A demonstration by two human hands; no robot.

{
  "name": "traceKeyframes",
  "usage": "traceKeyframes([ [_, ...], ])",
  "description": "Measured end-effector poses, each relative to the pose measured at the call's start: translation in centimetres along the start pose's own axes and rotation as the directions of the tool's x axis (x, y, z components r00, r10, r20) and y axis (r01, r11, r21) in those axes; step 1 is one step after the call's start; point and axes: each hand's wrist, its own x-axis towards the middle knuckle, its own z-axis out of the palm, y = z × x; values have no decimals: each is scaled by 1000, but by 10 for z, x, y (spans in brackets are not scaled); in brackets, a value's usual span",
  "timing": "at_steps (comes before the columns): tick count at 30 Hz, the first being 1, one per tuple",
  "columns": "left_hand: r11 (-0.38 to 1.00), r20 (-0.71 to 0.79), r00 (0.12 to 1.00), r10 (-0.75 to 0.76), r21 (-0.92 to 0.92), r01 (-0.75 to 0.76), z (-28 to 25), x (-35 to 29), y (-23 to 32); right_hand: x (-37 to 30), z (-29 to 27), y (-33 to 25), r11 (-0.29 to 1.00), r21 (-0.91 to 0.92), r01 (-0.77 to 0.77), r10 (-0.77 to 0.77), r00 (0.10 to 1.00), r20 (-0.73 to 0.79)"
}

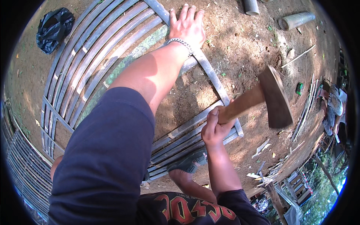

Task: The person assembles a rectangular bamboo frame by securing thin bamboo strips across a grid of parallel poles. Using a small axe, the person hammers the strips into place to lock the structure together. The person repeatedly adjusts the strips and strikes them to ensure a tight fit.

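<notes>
My right hand (217, 129) is wrapped round the wooden handle of an axe (275, 98), close below its head. The dark steel blade points away to the right, above the dirt. At the top, my left hand (187, 28) lies with its fingers stretched over the end crosspiece of a bamboo slat frame (123, 28). A chain bracelet (182, 44) circles that wrist. One slat under my left arm is mottled green (138, 50), unlike the greyish others. My left forearm hides the middle of the frame.
A black plastic bag (55, 30) sits at the upper left. Two cut bamboo tubes lie at the upper right, one a pale tube (296, 21). My sandalled foot (189, 163) is among the lower slats. Another person (333, 108) is at the far right, near long sticks (304, 107).
</notes>
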Motion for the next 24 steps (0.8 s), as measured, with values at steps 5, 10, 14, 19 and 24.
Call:
traceKeyframes([
  [5, 1000, -25, 1000, -11, -2, 11, 5, 2, -2, -3, 13, 13, 820, -562, -111, 257, 948, 187],
  [10, 1000, -25, 1000, -2, 1, 2, 4, 1, -3, -2, 12, -18, 969, -232, -80, 81, 997, -7],
  [14, 1000, 6, 1000, -11, 4, 11, 1, 1, -2, 0, 11, -7, 951, -311, 10, 15, 997, 77],
  [19, 998, -8, 1000, -18, -54, 18, 7, -3, -3, -2, 14, -1, 859, -505, -86, 146, 986, 81],
  [24, 999, 25, 1000, -10, -34, 11, -1, 2, -1, 0, 12, -1, 947, -317, 58, -65, 998, -12],
])
